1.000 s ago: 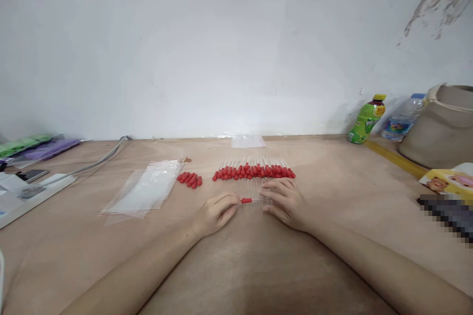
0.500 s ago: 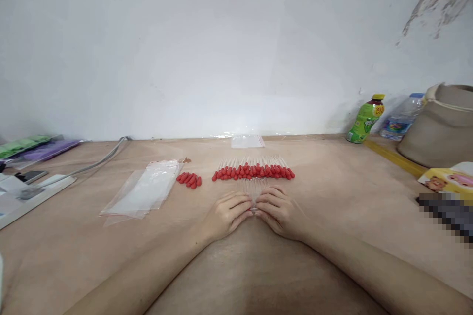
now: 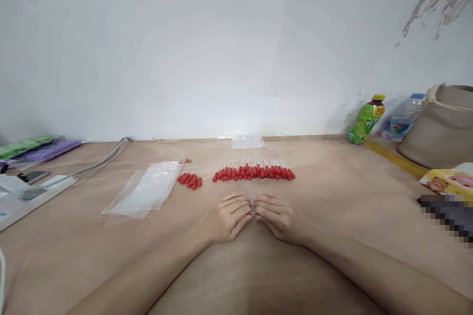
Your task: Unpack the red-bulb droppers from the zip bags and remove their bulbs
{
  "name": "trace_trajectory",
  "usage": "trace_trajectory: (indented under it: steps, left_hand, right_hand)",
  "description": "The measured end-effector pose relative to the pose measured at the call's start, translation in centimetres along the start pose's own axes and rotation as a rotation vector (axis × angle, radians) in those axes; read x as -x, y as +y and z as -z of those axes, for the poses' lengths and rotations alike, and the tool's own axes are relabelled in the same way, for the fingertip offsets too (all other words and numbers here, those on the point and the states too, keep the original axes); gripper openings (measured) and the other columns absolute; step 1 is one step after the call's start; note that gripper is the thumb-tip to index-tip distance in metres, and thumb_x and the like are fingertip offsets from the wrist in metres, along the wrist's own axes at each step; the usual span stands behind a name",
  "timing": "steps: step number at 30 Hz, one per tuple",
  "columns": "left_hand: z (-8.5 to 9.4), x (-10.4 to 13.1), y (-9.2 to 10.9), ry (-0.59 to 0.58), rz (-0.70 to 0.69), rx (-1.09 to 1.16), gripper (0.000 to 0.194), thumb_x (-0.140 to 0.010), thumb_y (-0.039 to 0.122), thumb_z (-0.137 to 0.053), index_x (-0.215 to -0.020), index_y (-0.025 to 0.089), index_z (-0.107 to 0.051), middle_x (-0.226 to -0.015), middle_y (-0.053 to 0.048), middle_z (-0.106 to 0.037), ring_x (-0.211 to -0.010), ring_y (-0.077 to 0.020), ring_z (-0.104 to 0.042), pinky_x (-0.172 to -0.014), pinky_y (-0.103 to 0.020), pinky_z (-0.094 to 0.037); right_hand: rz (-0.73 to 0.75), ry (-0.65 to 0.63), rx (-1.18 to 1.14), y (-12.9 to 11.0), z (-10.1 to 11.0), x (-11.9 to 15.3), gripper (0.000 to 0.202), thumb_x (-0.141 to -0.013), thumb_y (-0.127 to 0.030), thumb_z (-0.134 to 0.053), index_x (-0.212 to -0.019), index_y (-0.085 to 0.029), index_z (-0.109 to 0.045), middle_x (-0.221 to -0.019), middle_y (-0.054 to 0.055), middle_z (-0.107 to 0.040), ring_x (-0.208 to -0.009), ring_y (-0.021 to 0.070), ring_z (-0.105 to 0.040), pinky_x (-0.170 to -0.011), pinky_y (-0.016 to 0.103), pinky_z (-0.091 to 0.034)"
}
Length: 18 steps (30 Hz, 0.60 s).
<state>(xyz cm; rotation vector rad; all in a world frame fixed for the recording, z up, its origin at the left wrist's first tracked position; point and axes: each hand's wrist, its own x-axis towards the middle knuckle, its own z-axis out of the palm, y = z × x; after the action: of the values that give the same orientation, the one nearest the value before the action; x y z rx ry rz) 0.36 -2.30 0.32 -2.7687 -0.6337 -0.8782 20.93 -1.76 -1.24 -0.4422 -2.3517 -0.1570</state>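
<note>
Left hand: left hand (image 3: 228, 217) lowered near the tabletop (image 3: 332, 182), fingers curled in narrow; whether anything's pinched can't really be told, fingertips are hidden.
Right hand: right hand (image 3: 283, 217) curled narrow too, fingertips nearly meeting the left's; same deal, grip can't be made out.
Bare glass tubes: bunch of clear glass tubes (image 3: 254, 186) laid out just beyond the fingertips, near ends partly covered by the hands.
Bulbed droppers: red-bulbed droppers (image 3: 247, 171) lined up in a crowded row behind those, tips pointed at the wall.
Spare bulbs: loose red rubber bulbs (image 3: 193, 180) piled left of the row, near some clear plastic bags (image 3: 148, 187).
Far right: green-labelled bottle (image 3: 364, 123) and water bottle (image 3: 399, 125) parked by a beige tub (image 3: 439, 133).
</note>
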Motion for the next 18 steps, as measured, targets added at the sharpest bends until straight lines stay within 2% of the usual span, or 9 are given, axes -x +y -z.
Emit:
trace_trajectory:
  steps: [6, 10, 18]
  left_hand:
    - [0.18, 0.15, -0.13, -0.051, -0.007, -0.008, 0.016, -0.085, 0.015, -0.041, -0.091, 0.015, -0.056, -0.093, -0.006, -0.066, -0.096, -0.0155, -0.059, -0.100, -0.036, -0.037]
    - [0.24, 0.34, -0.19, -0.047, -0.014, -0.016, 0.018, -0.086, 0.015, -0.039, -0.091, 0.014, -0.056, -0.093, -0.006, -0.066, -0.098, -0.0150, -0.058, -0.101, -0.037, -0.035]
    - [0.32, 0.11, -0.17, -0.082, -0.025, -0.020, 0.018, -0.088, 0.017, -0.038, -0.091, 0.014, -0.055, -0.094, -0.006, -0.067, -0.100, -0.0155, -0.058, -0.102, -0.038, -0.034]
  right_hand:
    - [0.033, -0.002, 0.054, 0.09, -0.18, 0.34, 0.020, -0.084, -0.011, -0.043, -0.099, -0.015, -0.056, -0.102, 0.008, -0.063, -0.105, 0.0160, -0.053, -0.095, 0.033, -0.043]
    - [0.080, 0.068, 0.091, 0.33, -0.29, 0.51, 0.017, -0.082, -0.010, -0.047, -0.095, -0.013, -0.058, -0.100, 0.009, -0.064, -0.105, 0.0162, -0.054, -0.095, 0.032, -0.044]
    - [0.181, 0.090, 0.180, 0.41, 0.64, 0.62, 0.019, -0.082, -0.008, -0.048, -0.098, -0.009, -0.058, -0.100, 0.010, -0.065, -0.108, 0.0199, -0.052, -0.095, 0.035, -0.045]
